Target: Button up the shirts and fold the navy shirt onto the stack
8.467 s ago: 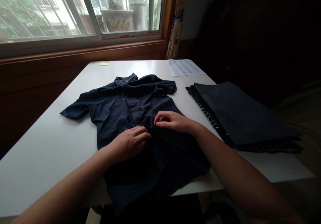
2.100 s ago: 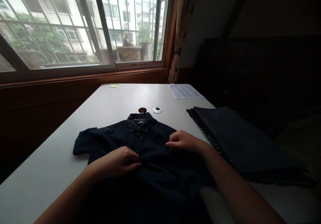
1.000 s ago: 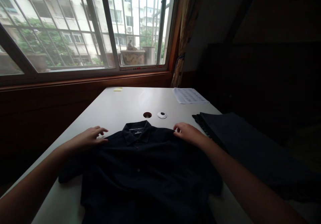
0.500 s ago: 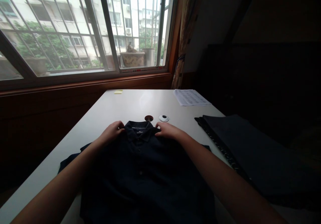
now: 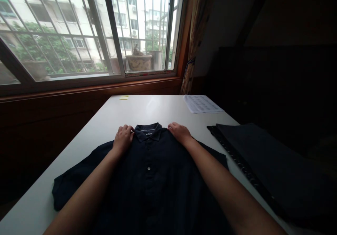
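A dark navy short-sleeved shirt (image 5: pixel 149 193) lies front up on the white table (image 5: pixel 160 105), its collar (image 5: pixel 147 131) pointing away from me and its buttons running down the middle. My left hand (image 5: pixel 123 140) pinches the shoulder seam just left of the collar. On the other side, my right hand (image 5: pixel 180 132) is closed on the shoulder right of the collar. Both sleeves spread outward; my forearms cover parts of the shirt, and its hem is out of view.
Dark folded cloths (image 5: pixel 263 158) are stacked along the table's right side. Printed sheets (image 5: pixel 202 103) rest at the far right corner, and a yellow sticky note (image 5: pixel 123 97) at the far left. Beyond the table is a barred window (image 5: pixel 86 35) with a curtain (image 5: pixel 188 70) beside it.
Both hands have moved the shirt's collar slightly away from me, covering the table's two round holes. The shirt lies flatter, with its shoulders and sleeves spread wider.
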`<state>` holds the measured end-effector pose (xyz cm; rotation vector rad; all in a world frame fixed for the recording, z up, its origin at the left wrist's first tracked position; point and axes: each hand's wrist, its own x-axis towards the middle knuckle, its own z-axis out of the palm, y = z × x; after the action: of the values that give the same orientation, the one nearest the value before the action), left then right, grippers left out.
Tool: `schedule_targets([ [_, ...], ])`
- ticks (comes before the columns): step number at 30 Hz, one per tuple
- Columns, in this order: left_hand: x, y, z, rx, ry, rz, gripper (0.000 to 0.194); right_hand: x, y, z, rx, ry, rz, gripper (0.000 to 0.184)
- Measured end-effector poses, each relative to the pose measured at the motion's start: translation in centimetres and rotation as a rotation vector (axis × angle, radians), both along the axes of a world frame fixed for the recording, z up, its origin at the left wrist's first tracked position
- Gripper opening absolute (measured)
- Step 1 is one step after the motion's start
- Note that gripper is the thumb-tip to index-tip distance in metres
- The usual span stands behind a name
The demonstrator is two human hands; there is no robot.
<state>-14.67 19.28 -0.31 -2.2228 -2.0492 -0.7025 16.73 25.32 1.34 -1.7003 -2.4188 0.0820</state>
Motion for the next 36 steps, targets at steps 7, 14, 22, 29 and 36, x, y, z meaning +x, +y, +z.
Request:
schedule_targets([
  [7, -0.2, 0.0, -0.3, 0.043, 0.055, 0.041, 0.027, 2.6, 1.0, -0.7, 0.051, -0.001, 0.018, 0.034],
  [14, 0.6, -0.7, 0.3, 0.093, 0.127, 0.008, 0.015, 1.3, -0.6, 0.9, 0.147, 0.006, 0.110, 0.030],
  [22, 0.6, -0.7, -0.1, 0.060, 0.155, -0.063, 0.022, -2.6, -4.9, -1.5, 0.125, 0.063, 0.257, 0.041],
  [29, 0.0, -3.3, -0.5, 0.013, 0.173, -0.138, 0.044, 0.1, -4.8, -2.1, -0.006, 0.039, 0.283, 0.062],
  [36, -1.3, -6.3, -1.0, -0.183, 0.268, -0.188, 0.066, 4.1, -5.3, -2.2, -0.070, -0.009, 0.245, 0.071],
])
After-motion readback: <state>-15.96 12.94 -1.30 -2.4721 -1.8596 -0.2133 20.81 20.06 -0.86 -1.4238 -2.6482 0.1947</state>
